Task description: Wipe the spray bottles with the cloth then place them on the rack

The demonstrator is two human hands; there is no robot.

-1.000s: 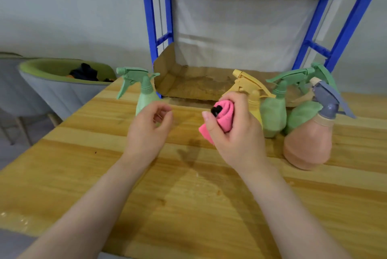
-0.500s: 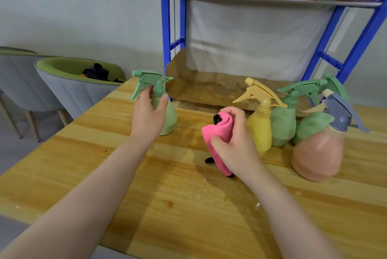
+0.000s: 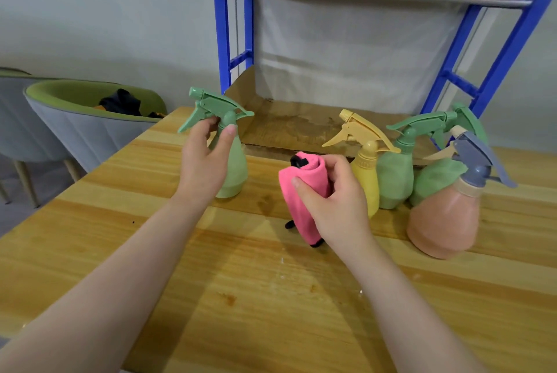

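The left hand [image 3: 205, 161] curls its fingers and thumb around the neck of the pale green spray bottle [image 3: 230, 161], just under the trigger head, while the bottle's base looks to rest on the wooden table [image 3: 271, 297], apart from the others. The right hand [image 3: 334, 201] grips the rolled pink cloth [image 3: 301, 198], which hangs down beside it with a dark edge showing at top and bottom. To do this step well, I judge the bottle should be lifted by the neck and brought to the cloth, the cloth opened enough to wrap the body, and the bottle turned so the whole surface and the trigger get wiped; a grip clear of the trigger lever avoids an accidental spray. Four more bottles stand clustered at the right: a yellow bottle [image 3: 366, 179], a green bottle [image 3: 394, 179], a second green bottle [image 3: 434, 179] behind, and a round peach bottle [image 3: 443, 222] with a grey-blue head. Whether any holds liquid cannot be told. The blue rack [image 3: 221, 41] stands behind the table; its lower shelf, lined with cardboard [image 3: 301, 125], carries no bottle in view. A grey-green chair [image 3: 90, 125] at the left holds dark items
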